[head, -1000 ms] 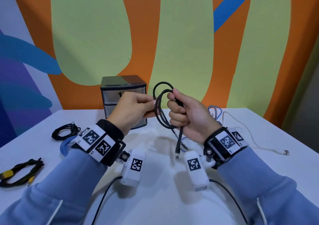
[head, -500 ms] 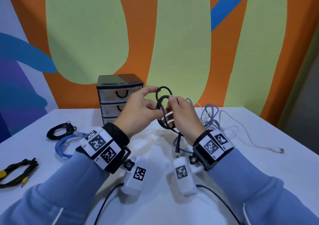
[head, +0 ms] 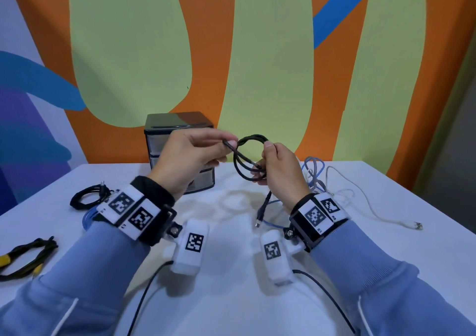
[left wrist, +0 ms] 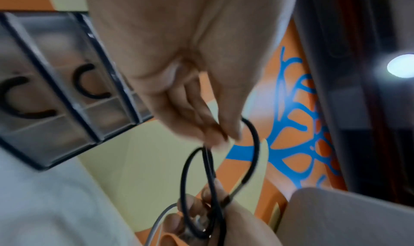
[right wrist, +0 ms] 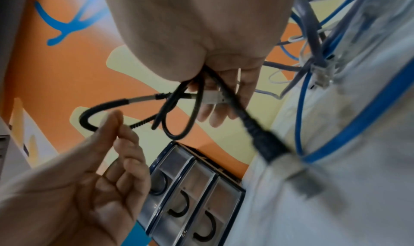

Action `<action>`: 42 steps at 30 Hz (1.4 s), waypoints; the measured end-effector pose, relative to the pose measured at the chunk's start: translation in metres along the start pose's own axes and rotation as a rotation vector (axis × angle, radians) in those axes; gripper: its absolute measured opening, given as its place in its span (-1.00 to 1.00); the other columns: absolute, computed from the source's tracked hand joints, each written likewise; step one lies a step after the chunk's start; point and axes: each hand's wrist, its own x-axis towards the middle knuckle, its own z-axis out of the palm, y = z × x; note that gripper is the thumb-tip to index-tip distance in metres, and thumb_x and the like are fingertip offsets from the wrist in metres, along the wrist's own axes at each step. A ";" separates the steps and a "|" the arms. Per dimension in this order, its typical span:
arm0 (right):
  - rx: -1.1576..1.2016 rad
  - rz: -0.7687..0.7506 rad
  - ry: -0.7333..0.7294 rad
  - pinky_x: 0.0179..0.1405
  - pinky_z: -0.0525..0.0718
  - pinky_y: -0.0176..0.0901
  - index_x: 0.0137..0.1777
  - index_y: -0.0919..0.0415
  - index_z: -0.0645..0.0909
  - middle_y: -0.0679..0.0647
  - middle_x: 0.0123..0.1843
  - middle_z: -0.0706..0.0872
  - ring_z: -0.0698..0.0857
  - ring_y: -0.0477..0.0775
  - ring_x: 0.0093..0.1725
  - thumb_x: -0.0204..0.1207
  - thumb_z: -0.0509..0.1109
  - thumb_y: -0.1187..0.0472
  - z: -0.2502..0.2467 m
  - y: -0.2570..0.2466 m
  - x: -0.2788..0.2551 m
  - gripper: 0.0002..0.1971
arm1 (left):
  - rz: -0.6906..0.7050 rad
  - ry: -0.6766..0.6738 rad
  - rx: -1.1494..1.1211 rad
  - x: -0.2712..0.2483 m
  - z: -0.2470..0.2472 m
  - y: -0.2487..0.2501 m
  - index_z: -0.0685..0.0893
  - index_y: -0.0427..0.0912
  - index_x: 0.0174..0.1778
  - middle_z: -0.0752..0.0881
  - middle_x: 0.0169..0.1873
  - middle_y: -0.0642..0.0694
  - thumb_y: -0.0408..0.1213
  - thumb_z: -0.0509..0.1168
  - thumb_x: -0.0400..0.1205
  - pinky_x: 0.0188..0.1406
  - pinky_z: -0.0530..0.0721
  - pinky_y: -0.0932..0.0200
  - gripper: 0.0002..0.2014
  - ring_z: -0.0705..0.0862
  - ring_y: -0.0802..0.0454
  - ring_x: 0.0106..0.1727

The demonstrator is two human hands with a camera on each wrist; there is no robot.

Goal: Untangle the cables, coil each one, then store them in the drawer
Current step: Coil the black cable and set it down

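A black braided USB cable is wound in small loops above the white table. My right hand grips the loops at their right side, and one plug end hangs below it. My left hand pinches the cable's top strand between thumb and fingertips. In the right wrist view the black cable passes under my right palm, with the left hand's fingers holding its bend. The three-drawer box stands just behind my left hand, drawers closed.
A tangle of blue, grey and white cables lies right of my right hand; a white cable end trails far right. A coiled black cable and blue cable lie at left, a black-yellow bundle at the left edge.
My left hand has slid up from the loops' left side to pinch the top strand. The right hand has shifted its hold on the coil, which now lies wider and flatter.
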 end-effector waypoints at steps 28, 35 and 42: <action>0.099 -0.005 -0.129 -0.53 0.65 -0.11 0.00 0.19 0.52 0.17 0.09 0.81 0.76 0.14 -0.36 0.91 0.09 0.00 0.003 -0.005 -0.006 -0.65 | -0.096 -0.015 0.037 0.000 -0.001 -0.005 0.81 -0.41 0.06 0.90 -0.02 -0.36 -0.63 0.38 0.71 0.17 0.88 0.03 -0.88 0.90 -0.25 0.09; -0.063 -0.086 -0.049 -0.42 0.42 -0.02 -0.09 0.22 0.44 0.06 -0.39 0.37 0.37 0.06 -0.52 0.90 0.12 0.06 0.001 0.007 0.002 -0.66 | -0.065 -0.016 -0.008 -0.005 0.006 0.009 0.54 -0.05 0.29 0.86 0.06 -0.38 -0.52 0.26 0.76 0.10 0.90 -0.17 -0.70 0.90 -0.28 -0.10; -0.200 -0.239 -0.087 -0.41 0.52 0.03 -0.09 0.20 0.45 0.09 -0.44 0.51 0.55 0.11 -0.57 0.89 0.12 0.01 0.004 -0.003 -0.005 -0.65 | -0.033 -0.287 0.649 -0.009 0.014 0.004 0.88 -0.08 -0.08 0.78 -0.05 -0.32 0.00 0.38 0.78 0.11 0.80 -0.31 -0.71 0.77 -0.33 -0.02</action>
